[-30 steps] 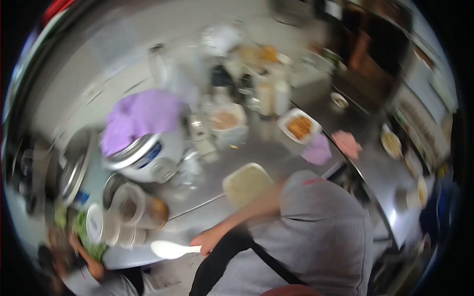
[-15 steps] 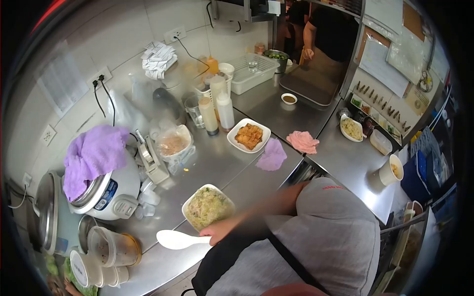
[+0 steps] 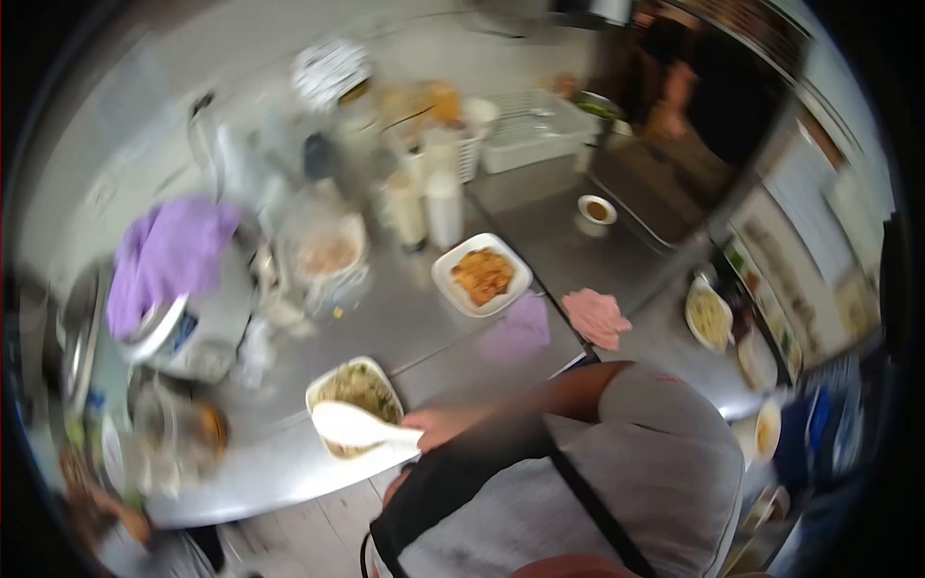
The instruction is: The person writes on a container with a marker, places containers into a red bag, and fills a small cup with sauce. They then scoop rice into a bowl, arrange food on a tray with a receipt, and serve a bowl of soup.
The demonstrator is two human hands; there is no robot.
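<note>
My right hand point(image 3: 436, 425) holds a white rice paddle point(image 3: 355, 425) by its handle. The paddle's blade lies over the near edge of a white plate of fried rice point(image 3: 352, 387) at the front of the steel counter point(image 3: 434, 337). My forearm reaches out from my grey sleeve, over a dark apron. My left hand cannot be made out. The whole frame is motion-blurred.
Behind the plate stand a rice cooker point(image 3: 188, 323) under a purple cloth point(image 3: 164, 255), squeeze bottles point(image 3: 424, 207), a white dish of fried food point(image 3: 482, 275), and purple point(image 3: 520, 328) and pink point(image 3: 595, 316) rags. Another person's hand point(image 3: 125, 520) is at lower left; a person in black point(image 3: 718, 91) stands at the back.
My right hand has carried the paddle from the counter edge over the rice plate. The view has swung and blurred again.
</note>
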